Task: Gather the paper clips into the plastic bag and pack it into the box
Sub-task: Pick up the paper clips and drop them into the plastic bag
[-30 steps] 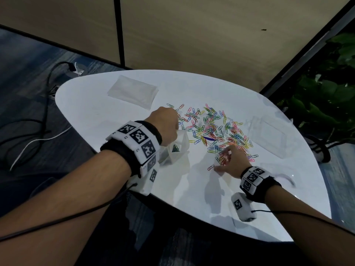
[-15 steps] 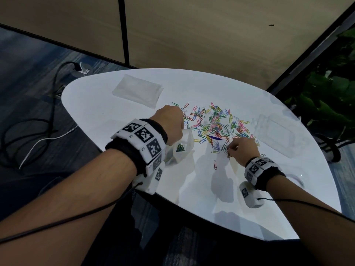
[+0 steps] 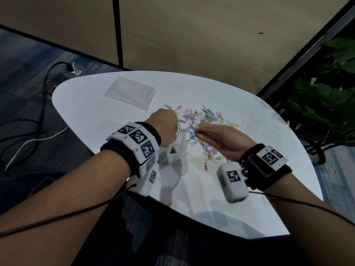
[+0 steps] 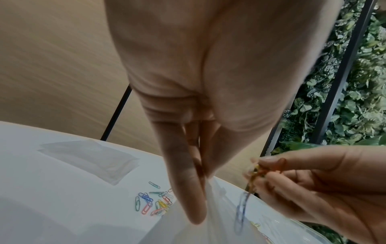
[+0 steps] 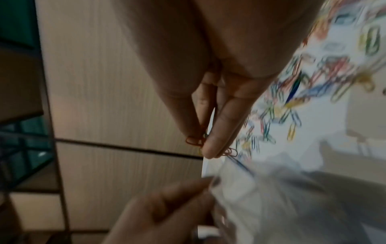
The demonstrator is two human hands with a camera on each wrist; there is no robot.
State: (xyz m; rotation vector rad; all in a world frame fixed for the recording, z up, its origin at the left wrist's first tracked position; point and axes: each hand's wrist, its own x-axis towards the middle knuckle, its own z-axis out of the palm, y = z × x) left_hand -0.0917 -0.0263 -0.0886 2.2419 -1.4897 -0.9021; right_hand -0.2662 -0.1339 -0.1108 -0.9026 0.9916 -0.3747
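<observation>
Left hand (image 3: 164, 127): fingers pinching the rim of the plastic bag (image 3: 177, 148), which is hanging mouth-up, long axis near vertical, bottom resting on the desk (image 3: 96, 104). Right hand (image 3: 221, 139): fingers clamping a small bunch of clips (image 4: 258, 171) at 3 o'clock of the mouth. Judgement: keep the mouth wide and release low inside. Loose paper clips (image 3: 203, 120) are lying at 12 to 4 o'clock of the bag.

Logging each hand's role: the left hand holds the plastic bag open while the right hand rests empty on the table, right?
Not quite. The left hand does hold the plastic bag, but the right hand pinches several paper clips above it, as the left wrist view shows.
</observation>
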